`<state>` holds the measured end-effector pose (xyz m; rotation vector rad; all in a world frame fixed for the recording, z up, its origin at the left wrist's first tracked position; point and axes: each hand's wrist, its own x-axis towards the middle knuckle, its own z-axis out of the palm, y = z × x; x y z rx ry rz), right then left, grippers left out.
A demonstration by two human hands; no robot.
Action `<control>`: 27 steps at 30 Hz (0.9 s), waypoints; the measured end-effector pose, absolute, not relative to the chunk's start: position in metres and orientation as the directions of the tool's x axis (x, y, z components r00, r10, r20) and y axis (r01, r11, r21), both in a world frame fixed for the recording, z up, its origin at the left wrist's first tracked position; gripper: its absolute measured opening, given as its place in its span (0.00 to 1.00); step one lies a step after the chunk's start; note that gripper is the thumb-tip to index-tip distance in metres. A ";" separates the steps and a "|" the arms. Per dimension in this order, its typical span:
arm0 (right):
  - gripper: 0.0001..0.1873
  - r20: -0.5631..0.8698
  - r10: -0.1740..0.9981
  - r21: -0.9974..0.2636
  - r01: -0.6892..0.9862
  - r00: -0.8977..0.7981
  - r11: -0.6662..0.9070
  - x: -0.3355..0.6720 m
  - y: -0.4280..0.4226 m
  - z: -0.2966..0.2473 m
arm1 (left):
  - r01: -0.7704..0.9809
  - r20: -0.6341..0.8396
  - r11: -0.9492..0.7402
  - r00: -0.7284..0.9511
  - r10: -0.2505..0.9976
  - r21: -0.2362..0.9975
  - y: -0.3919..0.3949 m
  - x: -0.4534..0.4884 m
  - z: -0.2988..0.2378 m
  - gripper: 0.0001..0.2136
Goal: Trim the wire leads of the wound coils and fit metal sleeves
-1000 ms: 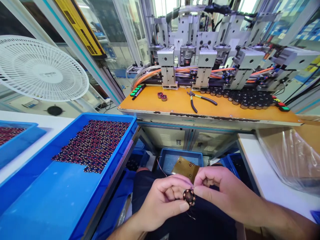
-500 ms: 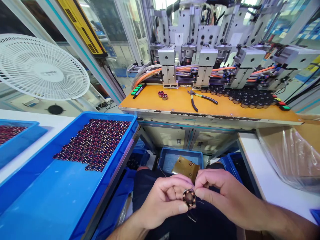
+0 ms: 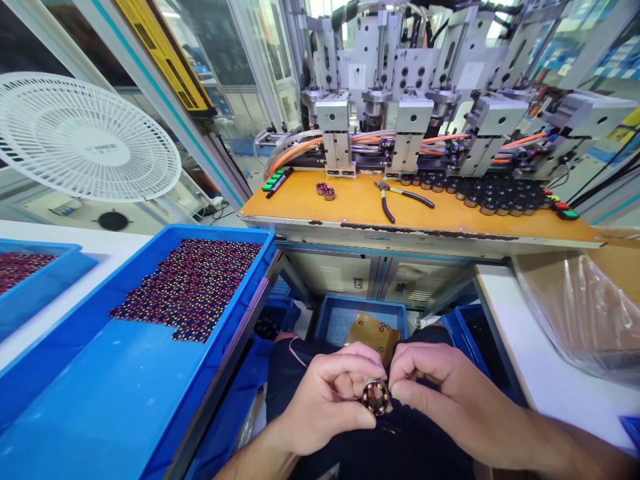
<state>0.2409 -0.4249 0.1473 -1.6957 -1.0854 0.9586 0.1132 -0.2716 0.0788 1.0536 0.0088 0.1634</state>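
Head-worn view forward, down over hands (image 3: 334, 395)

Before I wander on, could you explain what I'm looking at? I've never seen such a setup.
Of course. One camera, worn on a person's head, looks forward and down at two bare hands. The left hand holds a small ring-shaped part with copper-coloured bits; the right hand has its fingertips at the ring's edge, the detail too small to make out. Ahead, a metal machine with orange hoses stands over a yellow-orange worktop. On that lie cutting pliers, two small round parts and many dark ones. The blue tray at left holds masses of small parts.
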 end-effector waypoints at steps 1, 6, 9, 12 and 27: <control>0.11 -0.145 0.935 -0.937 0.259 0.323 -0.235 0.241 -0.425 0.148 | -0.127 0.069 0.497 0.989 0.133 0.859 -0.272 0.113 0.079 0.17; 0.11 -0.128 0.937 -0.941 0.260 0.325 -0.218 0.241 -0.426 0.147 | -0.125 0.057 0.506 0.987 0.148 0.854 -0.274 0.114 0.080 0.17; 0.11 -0.116 0.939 -0.941 0.266 0.323 -0.208 0.239 -0.427 0.146 | -0.128 0.056 0.493 0.986 0.159 0.860 -0.274 0.115 0.081 0.16; 0.11 -0.121 0.936 -0.938 0.272 0.329 -0.217 0.237 -0.429 0.146 | -0.128 0.059 0.490 0.986 0.154 0.862 -0.274 0.116 0.083 0.14; 0.11 -0.142 0.917 -0.935 0.254 0.372 -0.248 0.231 -0.428 0.147 | -0.149 0.081 0.470 0.984 0.161 0.870 -0.276 0.117 0.085 0.14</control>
